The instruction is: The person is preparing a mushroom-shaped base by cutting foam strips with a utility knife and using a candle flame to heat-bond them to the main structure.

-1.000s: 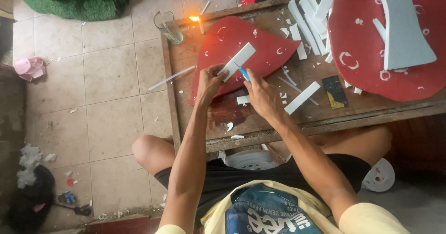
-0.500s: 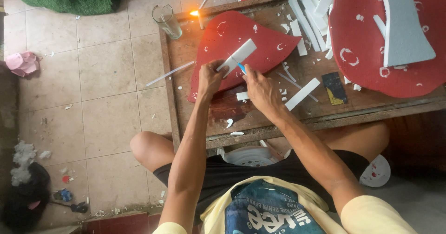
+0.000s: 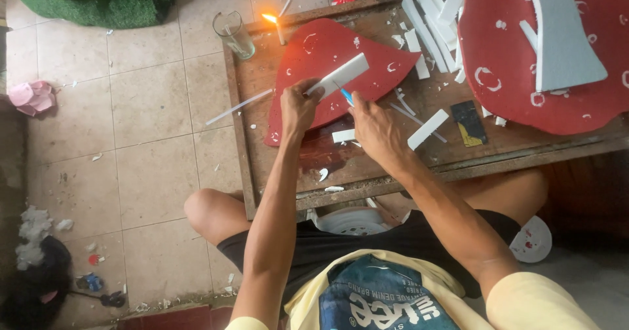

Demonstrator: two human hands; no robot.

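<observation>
My left hand (image 3: 298,106) holds the near end of a white foam strip (image 3: 341,74) against a red foam sheet (image 3: 327,51) lying on the low wooden table (image 3: 393,166). My right hand (image 3: 370,125) grips a blue-handled cutter (image 3: 344,95), its tip at the strip's edge. A short white foam offcut (image 3: 343,135) lies between my two hands, just below the red sheet.
A lit candle (image 3: 275,25) and a drinking glass (image 3: 234,34) stand at the table's far left corner. Several white foam strips (image 3: 426,28), a larger red sheet (image 3: 524,68) with a grey piece (image 3: 563,38) and a dark card (image 3: 468,121) lie to the right. Tiled floor is on the left.
Both hands stay on the strip and cutter; the view has shifted slightly. No clear movement of the objects.
</observation>
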